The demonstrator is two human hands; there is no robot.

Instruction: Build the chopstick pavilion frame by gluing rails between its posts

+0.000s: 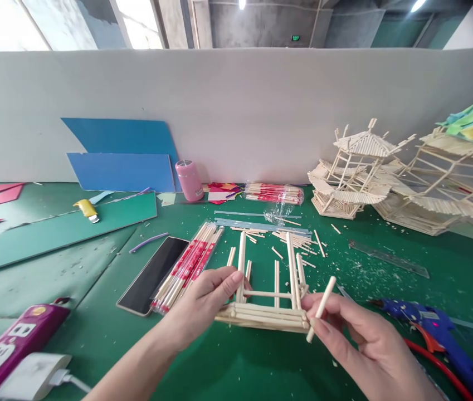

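A small frame of glued wooden sticks (267, 312) rests on the green mat in front of me. My left hand (203, 303) grips its left side, fingers pinched round an upright stick. My right hand (357, 340) pinches a short loose wooden stick (322, 307) beside the frame's right end, with its tip pointing up and to the right. Loose cut sticks (290, 236) lie scattered just behind the frame.
A blue glue gun (428, 328) with a red cable lies at the right. A phone (152, 274) and a wrapped chopstick bundle (188, 264) lie at the left, with a purple power strip (10, 348) beyond. Finished stick pavilions (353, 172) stand at the back right, by a metal ruler (389, 259). A pink can (189, 179) stands by the wall.
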